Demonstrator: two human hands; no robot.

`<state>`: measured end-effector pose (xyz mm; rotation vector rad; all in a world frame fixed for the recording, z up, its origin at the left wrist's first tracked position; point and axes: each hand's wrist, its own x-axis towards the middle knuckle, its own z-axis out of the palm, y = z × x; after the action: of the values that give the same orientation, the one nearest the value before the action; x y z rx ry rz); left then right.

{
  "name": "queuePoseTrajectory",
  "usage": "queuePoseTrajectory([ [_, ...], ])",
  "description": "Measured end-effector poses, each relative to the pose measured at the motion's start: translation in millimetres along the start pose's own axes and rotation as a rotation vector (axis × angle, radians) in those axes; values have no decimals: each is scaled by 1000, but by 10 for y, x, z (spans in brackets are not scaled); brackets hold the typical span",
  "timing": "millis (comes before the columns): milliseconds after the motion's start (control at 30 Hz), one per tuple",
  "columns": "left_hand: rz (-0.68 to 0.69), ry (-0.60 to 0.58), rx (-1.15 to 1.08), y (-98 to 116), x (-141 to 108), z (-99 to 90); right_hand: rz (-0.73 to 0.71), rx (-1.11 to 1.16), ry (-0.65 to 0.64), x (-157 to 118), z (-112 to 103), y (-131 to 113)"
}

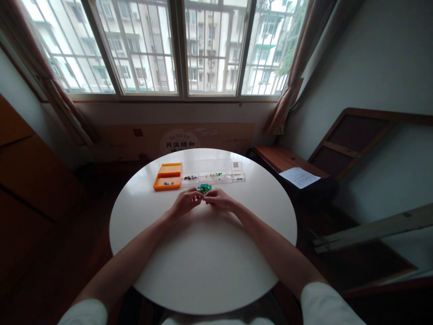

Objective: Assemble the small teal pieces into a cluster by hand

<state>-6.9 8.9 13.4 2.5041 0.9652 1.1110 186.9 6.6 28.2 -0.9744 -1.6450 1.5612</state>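
A heap of small blue and green pieces [204, 188] lies on the round white table [203, 257], just beyond my fingers. My left hand [187, 201] and my right hand [218, 199] meet in front of it, fingertips pinched together. Whatever sits between the fingertips is too small to name. Behind the heap stands a row of clear lidded boxes [207, 178], lids open, with dark, pale yellow and green bits sorted inside. An open orange box [168, 176] at the left end of the row holds a few blue pieces.
Right of the table is a low wooden bench [287, 159] with a sheet of paper [299, 177] on it. A long printed cardboard box [176, 137] leans below the barred window [182, 49]. Wooden boards [375, 228] rest at the right wall.
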Motion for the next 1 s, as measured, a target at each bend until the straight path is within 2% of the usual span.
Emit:
queuePoseTrajectory([
  [1000, 23, -6, 3, -6, -9, 12, 15, 34, 17, -18, 20, -43],
])
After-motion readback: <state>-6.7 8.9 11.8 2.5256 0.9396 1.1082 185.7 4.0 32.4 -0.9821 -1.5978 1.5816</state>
